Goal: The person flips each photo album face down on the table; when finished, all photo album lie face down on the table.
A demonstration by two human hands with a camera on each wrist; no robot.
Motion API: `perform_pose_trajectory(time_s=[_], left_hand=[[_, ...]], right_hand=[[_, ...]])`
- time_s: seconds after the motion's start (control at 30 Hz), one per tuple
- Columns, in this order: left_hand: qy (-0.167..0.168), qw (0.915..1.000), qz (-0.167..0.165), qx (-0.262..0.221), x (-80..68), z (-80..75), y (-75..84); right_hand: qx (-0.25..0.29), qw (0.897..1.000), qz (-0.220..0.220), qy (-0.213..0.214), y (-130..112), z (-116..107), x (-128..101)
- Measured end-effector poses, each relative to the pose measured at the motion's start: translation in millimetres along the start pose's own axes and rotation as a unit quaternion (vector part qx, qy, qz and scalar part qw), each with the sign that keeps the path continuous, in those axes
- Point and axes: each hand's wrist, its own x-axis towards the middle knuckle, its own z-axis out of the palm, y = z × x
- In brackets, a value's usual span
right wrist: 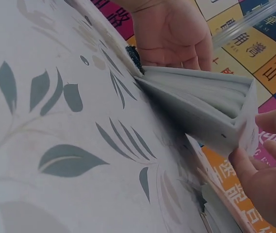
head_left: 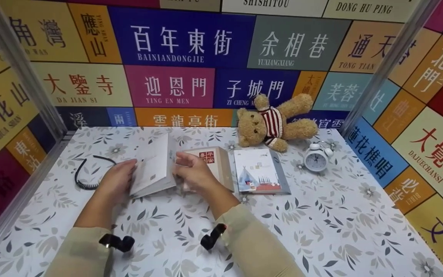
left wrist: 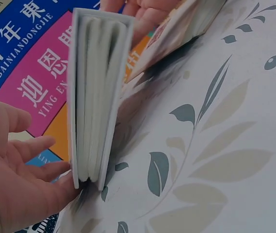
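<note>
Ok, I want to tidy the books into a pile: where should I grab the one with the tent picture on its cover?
The tent-cover book lies flat and closed on the table, untouched by either hand. Probably best to come from its right long edge, the side toward the alarm clock, and pinch cover and pages together there; its left edge sits close beside the brown book.

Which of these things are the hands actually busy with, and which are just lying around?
In use: grey book, held up between left hand and right hand.

Lying about: second book, picture book, teddy bear, alarm clock, coiled cable.
</note>
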Motion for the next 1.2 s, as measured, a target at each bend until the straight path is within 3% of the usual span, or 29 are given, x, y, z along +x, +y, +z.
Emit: perform_pose_trajectory(time_s=[0.07,0.27,0.53,0.73,0.83,1.03,1.1,1.2], left_hand=[[0.007,0.9999,-0.009,-0.002,0.1,-1.3,0.1],[0.012,0.9995,-0.028,-0.011,-0.3,-3.8,1.1],[0.020,0.9993,-0.017,0.027,-4.2,-5.9,2.1],[0.042,0.9935,0.009,0.106,-6.4,-4.0,8.0],[0.071,0.9859,0.024,0.150,-8.7,1.9,16.2],[0.120,0.9624,0.080,0.230,-11.7,17.7,28.7],[0.128,0.9602,0.090,0.231,-12.9,24.5,32.1],[0.131,0.9640,0.100,0.209,-12.9,35.5,37.2]], right_hand=[[0.003,1.000,0.016,-0.008,1.4,1.8,0.3],[0.079,0.992,0.080,-0.063,2.3,8.3,-1.3],[0.111,0.986,0.088,-0.091,3.7,10.5,-1.8],[0.106,0.989,0.065,-0.083,-4.6,7.4,-3.8],[0.096,0.992,0.032,-0.079,-17.0,1.3,-7.0],[0.071,0.995,-0.008,-0.065,-33.3,-29.6,-13.2],[0.052,0.997,-0.016,-0.054,-35.9,-43.0,-14.4],[0.027,0.999,-0.033,-0.031,-40.4,-62.6,-15.5]])
